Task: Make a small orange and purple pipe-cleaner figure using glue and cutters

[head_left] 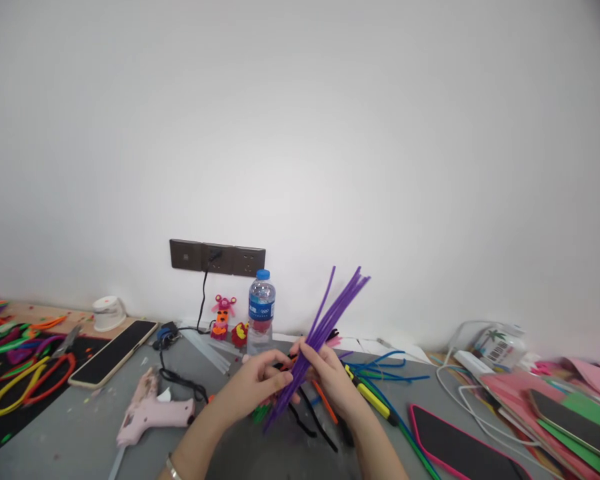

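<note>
Head view shows a bundle of long, straight purple fuzzy stems (329, 327) held aslant above the middle of the grey tabletop (80, 443), upper ends leaning right and lower ends left. The right hand (330, 377) pinches the bundle about midway, thumb laid across the front. The left hand (260, 380) seems to pinch it lower down, thumb against the stems and fingers curled behind; some fingertips are hidden.

Handling the stems well likely calls for light, even pressure, as a hard squeeze could flatten the pile or kink the core. The upper tips fan unevenly, one stem standing apart, so one hand would best steady the bundle while the other evens the strays.

Beneath the hands lie slightly bent black fuzzy stems (321, 427). Thin blue stems (400, 379) spread toward the tabletop's right side. A smooth pale-pink plastic glue gun (165, 413) lies toward its left side; close to the back edge, a clear, blue-capped plastic bottle (261, 300) stands upright, and translucent, straight glue sticks (207, 351) lie flat.
</note>
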A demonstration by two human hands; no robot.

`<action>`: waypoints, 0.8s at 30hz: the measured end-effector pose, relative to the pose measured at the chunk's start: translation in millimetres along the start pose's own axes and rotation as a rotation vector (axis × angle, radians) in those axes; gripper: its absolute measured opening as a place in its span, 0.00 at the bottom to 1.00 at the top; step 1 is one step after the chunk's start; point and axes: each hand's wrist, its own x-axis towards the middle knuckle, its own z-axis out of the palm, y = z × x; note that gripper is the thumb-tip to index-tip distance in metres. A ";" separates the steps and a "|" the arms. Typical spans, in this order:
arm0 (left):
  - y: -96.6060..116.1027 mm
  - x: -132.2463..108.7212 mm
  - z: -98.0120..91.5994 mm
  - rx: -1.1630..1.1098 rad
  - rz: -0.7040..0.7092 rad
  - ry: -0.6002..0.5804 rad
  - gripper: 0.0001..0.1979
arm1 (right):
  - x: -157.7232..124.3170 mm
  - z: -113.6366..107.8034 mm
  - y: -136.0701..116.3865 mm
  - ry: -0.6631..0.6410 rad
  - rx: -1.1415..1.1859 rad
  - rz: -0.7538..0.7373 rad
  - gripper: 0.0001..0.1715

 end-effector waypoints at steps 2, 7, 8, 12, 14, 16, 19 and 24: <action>0.3 0.1 5.2 -0.059 -0.019 -0.027 0.20 | -3.6 3.5 -3.0 -0.043 -0.078 -0.008 0.21; 0.2 0.4 12.2 -0.157 -0.056 0.021 0.18 | -1.3 5.7 -3.3 0.019 -0.201 -0.104 0.24; 0.6 0.3 12.5 -0.165 -0.071 0.040 0.19 | -0.3 5.2 -2.9 0.047 -0.207 -0.105 0.25; 2.3 -0.2 11.5 -0.175 -0.102 0.054 0.21 | 0.3 4.7 -3.8 0.075 -0.220 -0.094 0.26; 2.9 -0.4 10.5 -0.163 -0.100 0.051 0.21 | -0.4 5.0 -4.8 0.057 -0.220 -0.105 0.25; 3.2 -0.8 9.8 -0.140 -0.089 0.041 0.21 | -0.4 4.8 -4.7 0.056 -0.229 -0.123 0.25; 2.9 -1.3 9.6 -0.125 -0.061 0.026 0.19 | 1.0 3.8 -2.0 0.062 -0.245 -0.131 0.24; 2.2 -1.2 11.9 -0.144 -0.015 0.064 0.17 | 2.1 6.1 3.0 0.026 -0.217 -0.090 0.24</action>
